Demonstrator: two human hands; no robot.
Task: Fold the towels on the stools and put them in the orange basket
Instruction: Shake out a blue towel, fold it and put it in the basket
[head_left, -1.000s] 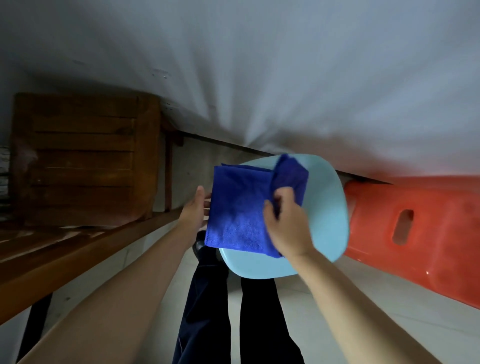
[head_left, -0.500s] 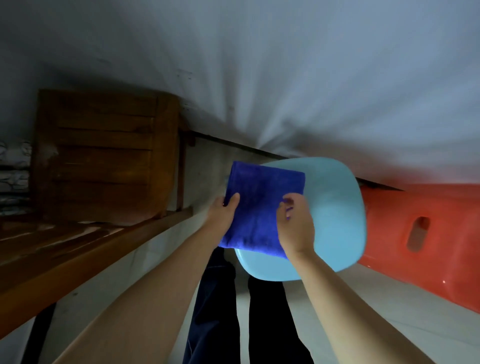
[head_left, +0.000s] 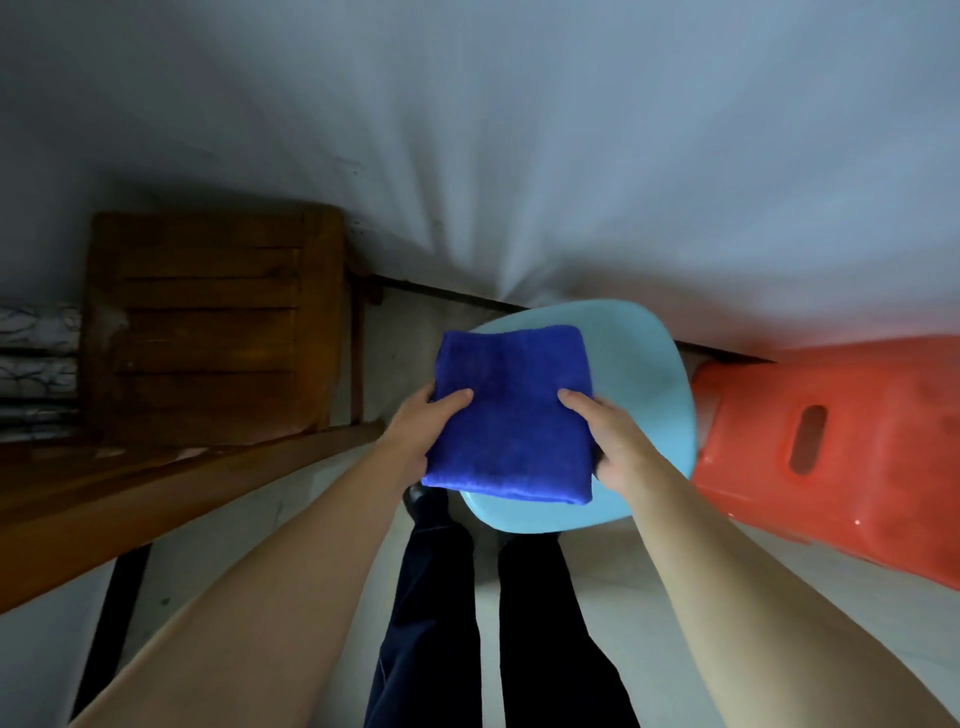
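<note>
A folded blue towel (head_left: 511, 415) forms a neat rectangle over the left part of a light blue stool (head_left: 644, 379). My left hand (head_left: 415, 441) grips its left edge, thumb on top. My right hand (head_left: 618, 447) grips its right edge in the same way. The towel's near edge hangs past the front rim of the stool seat. To the right stands an orange plastic basket (head_left: 841, 457) with an oval handle slot in its side; its inside is hidden.
A wooden chair (head_left: 208, 322) stands at the left against the grey wall, with a wooden beam (head_left: 156, 499) running toward me. My dark-trousered legs (head_left: 493, 623) stand on the pale floor below the stool.
The right hand finished laying the flap over, so the towel is now a smaller rectangle. Both hands moved to its side edges and took hold of it.
</note>
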